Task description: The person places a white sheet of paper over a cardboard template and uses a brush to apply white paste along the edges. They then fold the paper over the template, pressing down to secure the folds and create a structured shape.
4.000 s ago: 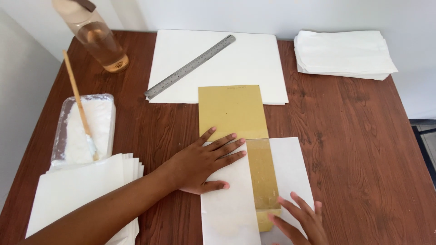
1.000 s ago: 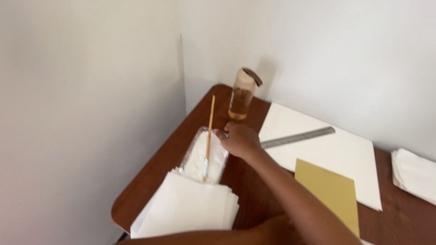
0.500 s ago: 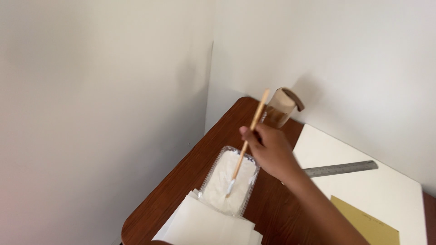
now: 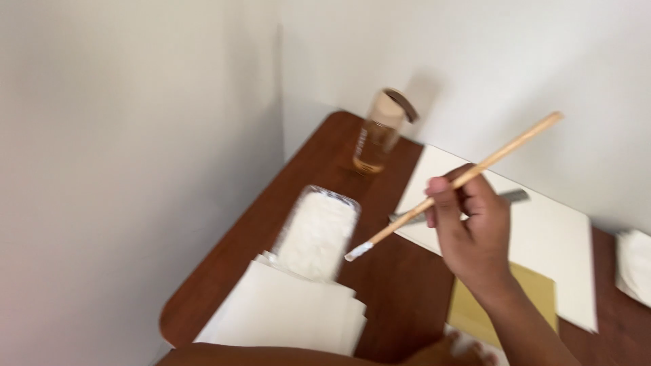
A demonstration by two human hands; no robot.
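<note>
My right hand (image 4: 471,234) is shut on a thin wooden brush (image 4: 475,173), holding it in the air above the brown table (image 4: 319,159). The brush's white-coated tip (image 4: 359,251) hangs just right of a clear tray of white paste (image 4: 315,234), apart from it. My left forearm lies across the bottom edge, and only the fingertips of my left hand (image 4: 456,350) show, spread near a gold sheet (image 4: 525,298). What lies under them is cut off.
A stack of white sheets (image 4: 285,315) lies in front of the tray. A clear bottle with amber liquid (image 4: 378,132) stands at the table's far corner by the walls. A large white sheet (image 4: 549,234) with a grey ruler (image 4: 515,197) lies behind my hand. More white sheets (image 4: 637,261) sit at right.
My right hand took hold of the brush resting in the tray, lifted it out and carried it rightward. The view swung left toward the wall corner.
</note>
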